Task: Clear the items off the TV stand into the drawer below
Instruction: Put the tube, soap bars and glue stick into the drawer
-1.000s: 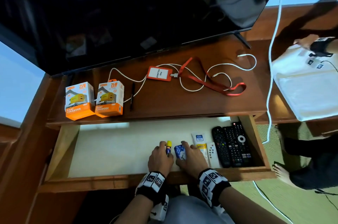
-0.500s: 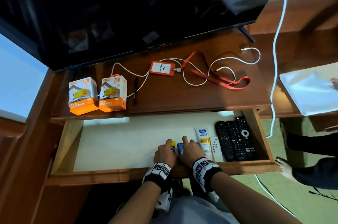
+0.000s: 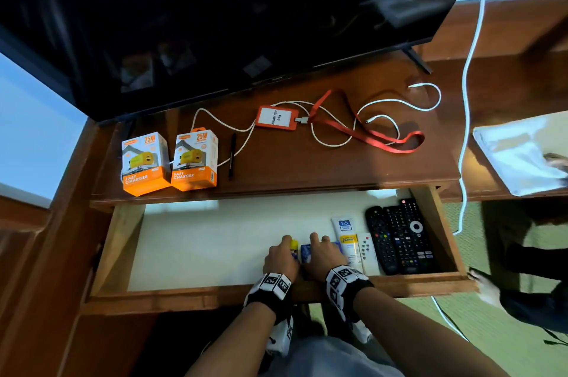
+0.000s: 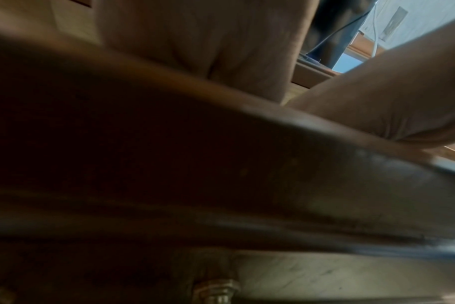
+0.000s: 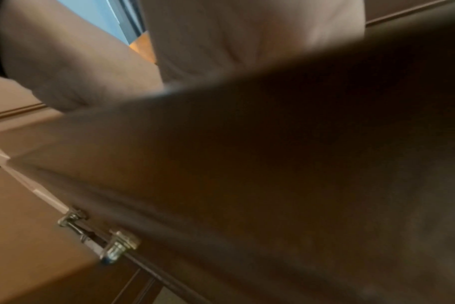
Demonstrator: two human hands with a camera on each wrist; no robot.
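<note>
Both my hands are down in the open drawer [image 3: 196, 241]. My left hand [image 3: 280, 259] holds a yellow-capped tube [image 3: 294, 246], my right hand [image 3: 321, 256] covers a blue packet [image 3: 305, 253]; whether that grip is closed I cannot tell. On the desk [image 3: 307, 161] lie two charger boxes [image 3: 169, 161], a pen [image 3: 232, 155], a badge [image 3: 276, 117] and a cable [image 3: 384, 106].

You have two boxes [image 3: 167, 161] at the stand's [image 3: 307, 167] left, a badge [image 3: 276, 117] at centre, and remotes [image 3: 398, 235] in the drawer's [image 3: 199, 238] right end below.
</note>
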